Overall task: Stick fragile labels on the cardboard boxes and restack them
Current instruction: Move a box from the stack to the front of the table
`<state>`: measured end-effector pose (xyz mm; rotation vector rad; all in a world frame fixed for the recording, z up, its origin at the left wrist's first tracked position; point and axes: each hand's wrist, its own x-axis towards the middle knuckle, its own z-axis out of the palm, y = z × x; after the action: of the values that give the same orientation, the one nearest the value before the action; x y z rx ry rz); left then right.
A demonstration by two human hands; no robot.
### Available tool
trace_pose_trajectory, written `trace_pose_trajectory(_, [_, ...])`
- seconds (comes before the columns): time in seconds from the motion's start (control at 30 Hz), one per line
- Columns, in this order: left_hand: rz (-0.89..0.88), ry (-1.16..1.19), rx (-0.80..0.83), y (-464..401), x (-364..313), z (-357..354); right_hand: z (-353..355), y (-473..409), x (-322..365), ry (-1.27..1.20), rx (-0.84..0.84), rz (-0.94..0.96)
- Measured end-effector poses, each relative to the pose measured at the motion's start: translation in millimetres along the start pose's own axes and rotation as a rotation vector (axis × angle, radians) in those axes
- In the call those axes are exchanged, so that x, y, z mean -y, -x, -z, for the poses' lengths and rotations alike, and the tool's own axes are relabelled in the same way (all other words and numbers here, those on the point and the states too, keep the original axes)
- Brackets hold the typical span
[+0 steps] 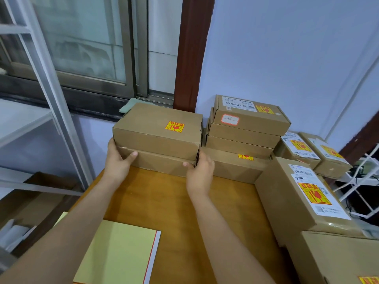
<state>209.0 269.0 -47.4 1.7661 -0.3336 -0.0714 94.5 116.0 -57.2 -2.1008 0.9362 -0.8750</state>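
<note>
Nearest us, a yellow sheet lies on the wooden table, its near edge cut off. Our left hand and right hand grip the ends of the lower box; the labelled box rests on it. Right, more stacked boxes; their contents are hidden. Far, a window.

Pale lilac wall behind a wooden table; sliding window with frosted panes at left, brown door frame beside it, white metal shelving far left.
</note>
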Motion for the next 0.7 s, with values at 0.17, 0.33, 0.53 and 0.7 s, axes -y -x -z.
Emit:
trace_pose_trajectory(0.17, [0.039,-0.005,-0.031,-6,2,-2,-2,-1,2,-0.012,-0.029,-0.029])
trace_pose_trajectory(0.33, [0.081,-0.127,0.029,-15,-2,4,6,4,10,0.064,-0.006,-0.059])
trace_pose_trajectory(0.53, [0.168,-0.263,0.136,-20,-5,16,25,30,20,0.096,0.079,-0.104])
trace_pose_trajectory(0.7, [0.059,-0.345,-0.082,35,-25,1,50,64,25,0.009,0.141,-0.060])
